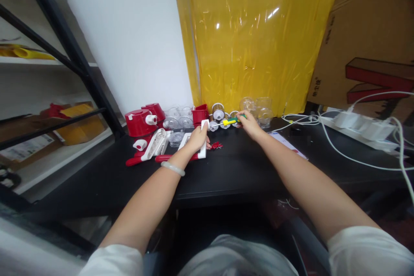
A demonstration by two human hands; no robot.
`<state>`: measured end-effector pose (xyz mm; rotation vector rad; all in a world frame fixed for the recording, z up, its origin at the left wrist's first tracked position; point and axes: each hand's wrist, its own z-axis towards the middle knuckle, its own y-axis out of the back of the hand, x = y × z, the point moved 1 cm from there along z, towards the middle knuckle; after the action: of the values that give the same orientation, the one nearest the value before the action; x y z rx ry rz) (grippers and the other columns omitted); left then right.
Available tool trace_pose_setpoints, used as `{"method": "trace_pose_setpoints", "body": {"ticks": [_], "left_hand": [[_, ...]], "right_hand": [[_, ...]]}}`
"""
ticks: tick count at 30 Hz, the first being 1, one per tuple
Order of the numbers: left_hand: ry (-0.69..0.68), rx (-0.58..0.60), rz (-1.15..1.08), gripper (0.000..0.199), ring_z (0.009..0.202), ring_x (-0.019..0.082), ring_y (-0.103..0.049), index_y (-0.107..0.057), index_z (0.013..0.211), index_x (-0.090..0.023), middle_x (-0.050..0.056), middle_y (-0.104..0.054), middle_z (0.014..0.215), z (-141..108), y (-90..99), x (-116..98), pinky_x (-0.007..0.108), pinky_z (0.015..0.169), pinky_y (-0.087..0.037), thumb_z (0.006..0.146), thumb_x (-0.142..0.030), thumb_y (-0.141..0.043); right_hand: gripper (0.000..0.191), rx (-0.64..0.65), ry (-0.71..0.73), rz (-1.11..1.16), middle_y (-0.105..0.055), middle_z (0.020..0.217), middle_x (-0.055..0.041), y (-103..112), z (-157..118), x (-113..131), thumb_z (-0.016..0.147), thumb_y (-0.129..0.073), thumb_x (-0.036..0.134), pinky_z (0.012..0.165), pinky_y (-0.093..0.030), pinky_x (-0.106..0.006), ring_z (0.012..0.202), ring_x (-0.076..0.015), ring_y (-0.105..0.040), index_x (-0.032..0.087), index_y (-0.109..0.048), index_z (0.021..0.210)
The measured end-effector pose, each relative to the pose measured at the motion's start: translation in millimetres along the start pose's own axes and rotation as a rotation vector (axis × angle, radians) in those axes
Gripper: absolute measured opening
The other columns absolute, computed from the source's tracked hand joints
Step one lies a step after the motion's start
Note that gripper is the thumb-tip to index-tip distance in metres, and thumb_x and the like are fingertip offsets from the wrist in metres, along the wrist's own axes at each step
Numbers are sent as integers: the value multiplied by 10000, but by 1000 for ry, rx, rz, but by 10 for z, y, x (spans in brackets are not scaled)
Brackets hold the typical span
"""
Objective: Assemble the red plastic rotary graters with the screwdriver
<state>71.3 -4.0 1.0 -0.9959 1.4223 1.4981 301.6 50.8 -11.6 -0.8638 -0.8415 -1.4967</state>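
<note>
Yellow-green screwdriver [230, 121] in right fingers [242, 113], white part [203, 150] in left fingers [208, 142].

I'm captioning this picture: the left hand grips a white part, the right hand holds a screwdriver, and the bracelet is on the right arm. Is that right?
Not quite: the head view shows the bracelet on the left arm. The rest holds: the left hand grips a white part and the right hand holds a screwdriver.
</note>
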Motion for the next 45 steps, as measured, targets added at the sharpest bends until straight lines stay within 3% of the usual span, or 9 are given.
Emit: {"method": "trace_pose_setpoints", "body": {"ticks": [8,16,22,26,30,37,45], "left_hand": [[19,12,-39,447,433,193,-647,-506,1165,-160,-37,-571,530,-7,-3,-23,275,484,-542,1067,-571,-359],[21,20,-56,473,434,195,-642,-510,1169,-166,-39,-568,533,6,8,-20,283,479,-544,1058,-600,-360],[23,19,-69,480,432,195,-644,-510,1183,-160,-37,-575,537,29,7,3,283,480,-544,1059,-597,-357],[-21,10,-16,446,436,192,-648,-514,1144,-166,-39,-570,530,13,8,8,267,472,-531,1061,-581,-372],[-58,1,77,429,436,185,-651,-518,1091,-168,-34,-576,525,-25,11,-9,248,467,-513,1058,-577,-395],[-49,-27,96,459,440,185,-654,-537,1016,-174,-24,-584,519,-32,20,-18,245,468,-506,1035,-618,-424],[-26,-6,52,450,428,181,-642,-532,920,-188,-20,-566,501,7,8,11,246,456,-510,1056,-589,-381]], "right_hand": [[218,-62,-76,126,-576,869,20,-16,23,2,735,-635,354,630,-530,-260,659,-95,-550,232,-542,890],[240,-18,-1,133,-576,871,19,1,39,-10,697,-596,328,709,-527,-290,726,-121,-570,244,-535,914],[291,6,27,57,-586,870,3,28,15,59,762,-612,491,692,-519,-309,733,-151,-579,250,-517,896],[414,-29,60,-145,-543,704,13,76,-32,100,855,-549,660,649,-478,-324,632,-167,-545,247,-522,846],[397,-35,78,-242,-547,662,19,72,-63,110,866,-561,633,623,-462,-315,603,-161,-525,240,-526,824],[327,7,47,-80,-534,670,54,-7,-37,47,830,-596,547,603,-466,-296,575,-144,-537,254,-522,955],[435,6,59,-161,-542,584,40,27,-74,57,883,-504,692,598,-462,-317,533,-160,-543,257,-492,858]]}}
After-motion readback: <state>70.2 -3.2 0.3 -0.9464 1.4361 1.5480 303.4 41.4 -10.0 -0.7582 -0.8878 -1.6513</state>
